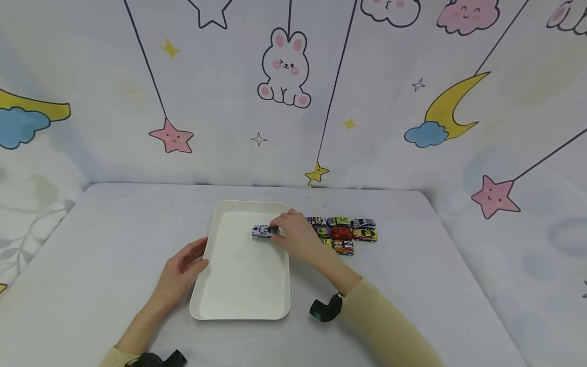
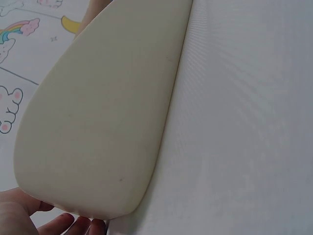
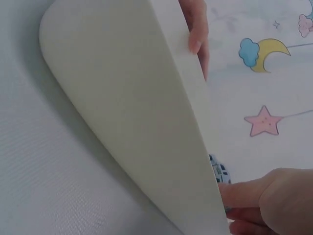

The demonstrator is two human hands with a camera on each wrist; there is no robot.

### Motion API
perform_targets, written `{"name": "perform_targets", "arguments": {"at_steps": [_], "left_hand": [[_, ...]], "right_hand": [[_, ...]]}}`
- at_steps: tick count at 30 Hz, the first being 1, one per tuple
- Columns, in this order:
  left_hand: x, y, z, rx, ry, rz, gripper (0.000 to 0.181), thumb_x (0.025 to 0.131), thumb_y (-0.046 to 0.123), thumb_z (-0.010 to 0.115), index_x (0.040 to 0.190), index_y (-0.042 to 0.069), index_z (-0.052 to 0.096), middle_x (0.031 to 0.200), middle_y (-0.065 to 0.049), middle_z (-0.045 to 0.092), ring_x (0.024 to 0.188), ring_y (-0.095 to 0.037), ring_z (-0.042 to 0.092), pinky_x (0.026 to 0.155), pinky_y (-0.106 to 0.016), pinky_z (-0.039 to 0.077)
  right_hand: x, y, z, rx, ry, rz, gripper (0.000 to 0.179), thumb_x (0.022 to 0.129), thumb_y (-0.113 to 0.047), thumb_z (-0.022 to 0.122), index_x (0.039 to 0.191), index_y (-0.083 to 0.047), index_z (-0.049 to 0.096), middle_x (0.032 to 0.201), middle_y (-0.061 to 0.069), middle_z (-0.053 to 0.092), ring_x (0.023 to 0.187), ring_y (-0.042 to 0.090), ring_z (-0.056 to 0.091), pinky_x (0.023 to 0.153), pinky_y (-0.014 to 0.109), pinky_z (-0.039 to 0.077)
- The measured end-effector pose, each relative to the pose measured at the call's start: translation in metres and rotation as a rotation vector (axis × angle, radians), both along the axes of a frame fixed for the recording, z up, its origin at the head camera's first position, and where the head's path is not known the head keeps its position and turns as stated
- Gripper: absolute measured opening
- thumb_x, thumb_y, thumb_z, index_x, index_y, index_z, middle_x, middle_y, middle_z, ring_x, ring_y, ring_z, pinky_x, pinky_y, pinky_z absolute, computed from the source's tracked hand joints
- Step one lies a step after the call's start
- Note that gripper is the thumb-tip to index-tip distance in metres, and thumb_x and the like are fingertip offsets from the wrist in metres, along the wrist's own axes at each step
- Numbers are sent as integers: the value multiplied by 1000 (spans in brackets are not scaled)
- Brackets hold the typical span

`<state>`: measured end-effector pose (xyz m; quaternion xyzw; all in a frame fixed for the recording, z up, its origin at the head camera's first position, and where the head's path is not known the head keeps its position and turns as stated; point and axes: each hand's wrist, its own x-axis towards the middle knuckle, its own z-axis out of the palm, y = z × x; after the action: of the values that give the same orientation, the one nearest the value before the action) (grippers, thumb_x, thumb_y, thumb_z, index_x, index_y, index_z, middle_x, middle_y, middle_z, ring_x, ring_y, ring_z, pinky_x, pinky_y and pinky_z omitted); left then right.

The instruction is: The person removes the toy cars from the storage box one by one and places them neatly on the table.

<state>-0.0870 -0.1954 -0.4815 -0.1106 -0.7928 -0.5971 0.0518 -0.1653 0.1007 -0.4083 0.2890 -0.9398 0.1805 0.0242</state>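
Note:
A white toy car (image 1: pixel 264 231) with dark windows is in the upper right part of a cream tray (image 1: pixel 243 285). My right hand (image 1: pixel 298 237) reaches across the tray's right rim and pinches the car's right end between thumb and fingers. In the right wrist view the tray's wall partly covers the car (image 3: pixel 219 170), and the hand (image 3: pixel 274 200) shows beside it. My left hand (image 1: pixel 181 270) rests against the tray's left edge, its thumb and fingertips touching the rim. The left wrist view shows the same fingers (image 2: pixel 58 224) at the tray wall (image 2: pixel 98 127).
Several colourful toy cars (image 1: pixel 341 233) stand in close rows right of the tray, partly behind my right hand. A white cloth covers the table (image 1: pixel 412 306). Behind it hangs a backdrop (image 1: pixel 220 92) printed with stars, moons and a rabbit.

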Motion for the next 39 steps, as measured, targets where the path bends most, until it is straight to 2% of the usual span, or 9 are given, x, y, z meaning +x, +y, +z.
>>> {"name": "perform_targets", "arguments": {"at_steps": [8,12,16,19,23,27,34,37,39], "left_hand": [[1,1,2,-17,6,2,47,98,7,61,143,-2,49,143,-25,53,122,6,54,95,-5,45],[1,1,2,-26,6,3,47,99,7,61,143,-1,49,143,-25,53,122,7,53,95,-5,45],[1,1,2,-23,11,0,47,98,7,61,143,-1,49,142,-25,53,122,8,52,95,-5,45],[1,1,2,-23,16,-2,47,98,7,61,143,-1,49,143,-24,53,122,7,52,95,-5,45],[2,1,2,-32,23,-4,47,98,7,61,144,0,49,143,-24,53,123,7,52,96,-5,44],[2,0,2,-38,25,2,47,98,7,61,143,0,50,142,-24,54,123,7,53,95,-5,44],[3,-1,4,-29,9,-1,47,99,8,61,144,0,49,143,-25,53,124,5,53,96,-5,45],[2,0,4,-34,9,-7,47,99,8,60,144,0,48,143,-24,52,124,5,52,96,-5,44],[2,1,4,-34,9,-8,47,99,8,60,144,0,48,143,-24,52,124,6,52,95,-5,44]], "right_hand": [[6,25,-1,-178,-14,-6,24,91,-14,74,114,-8,71,115,6,71,106,23,63,89,40,56],[10,37,-3,-214,-3,-2,24,90,-13,75,113,-8,71,114,4,70,97,21,66,81,36,56],[13,50,-7,-241,1,-6,23,90,-14,75,112,-10,71,112,2,70,86,20,63,70,28,51],[16,60,-9,-251,-8,-19,25,89,-14,76,114,-11,71,113,2,69,87,19,63,72,28,53],[23,75,-10,-264,-4,-48,28,88,-13,77,115,-10,71,118,4,69,102,20,67,85,36,59],[27,90,-13,-279,38,-46,28,88,-13,77,115,-9,71,119,5,70,110,22,67,91,41,58],[35,121,-23,-322,133,-42,31,86,-8,78,116,-7,71,117,7,70,99,22,68,77,36,60],[40,135,-30,-335,201,-48,33,83,-4,79,115,-4,71,116,10,70,97,23,68,76,35,59],[43,144,-36,-341,238,-58,34,82,-3,80,115,-4,71,117,11,70,100,25,68,81,34,58]]}}
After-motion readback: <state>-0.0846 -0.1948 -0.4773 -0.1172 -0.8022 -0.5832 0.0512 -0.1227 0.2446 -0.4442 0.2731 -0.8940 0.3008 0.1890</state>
